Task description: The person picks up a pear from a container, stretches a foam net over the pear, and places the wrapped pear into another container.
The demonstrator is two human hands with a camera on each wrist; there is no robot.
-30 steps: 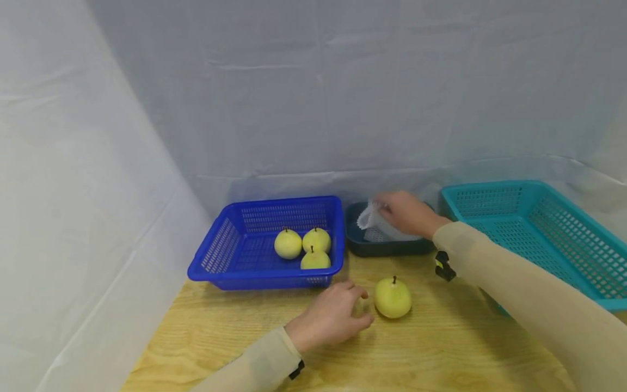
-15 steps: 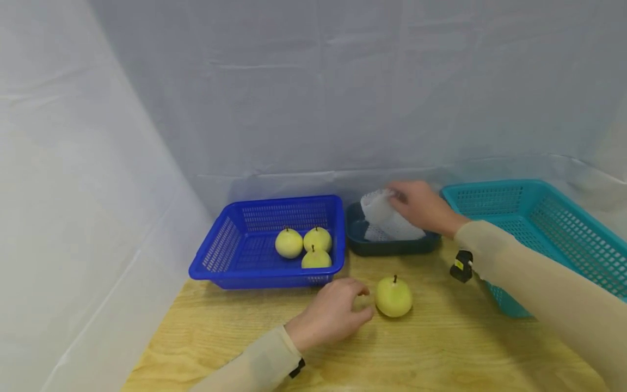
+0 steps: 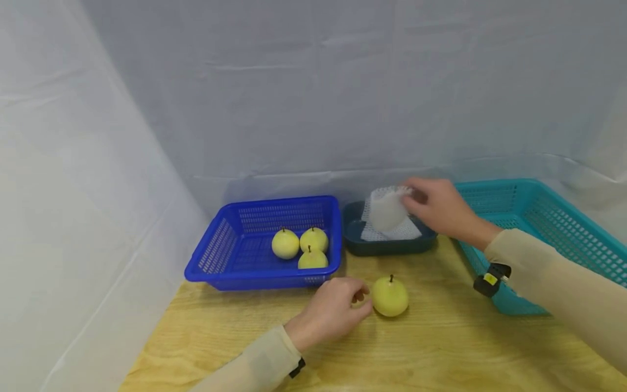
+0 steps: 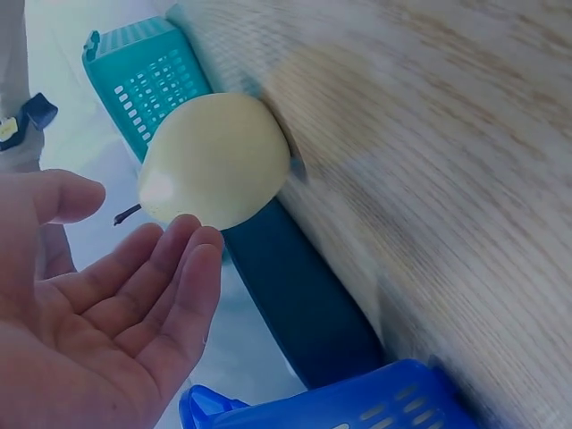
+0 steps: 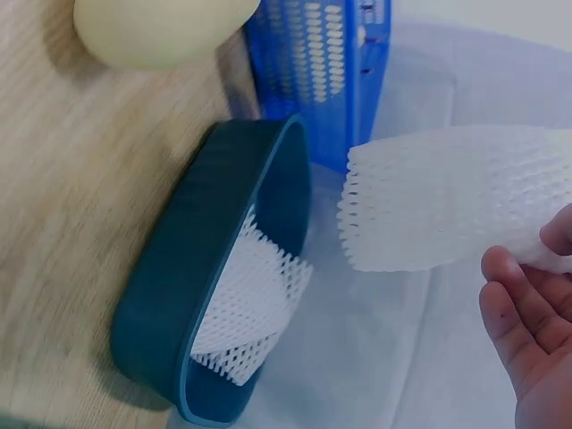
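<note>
My right hand (image 3: pixel 438 209) pinches a white foam net sleeve (image 3: pixel 387 209) by its edge, above a dark green tray (image 3: pixel 392 249). In the right wrist view the foam net sleeve (image 5: pixel 456 197) hangs flat between thumb and fingers, apart from the tray (image 5: pixel 179 259). More white foam nets (image 5: pixel 246 308) lie inside that tray. On the wooden table a yellow-green pear (image 3: pixel 390 297) stands upright, stem on top. Beside it rests my left hand (image 3: pixel 333 310), fingers loosely bent and holding nothing; in the left wrist view its fingertips come close to the pear (image 4: pixel 219 161).
A blue basket (image 3: pixel 264 280) with three pears (image 3: pixel 286 244) in it stands left of the tray. At the right is a teal basket (image 3: pixel 521 305), partly behind my right forearm. Pale sheeting (image 3: pixel 313 109) rises behind the table and along its left side.
My right hand has lifted the foam net sleeve out of the tray and drawn it up and to the right. The left hand stays by the pear, nearly still.
</note>
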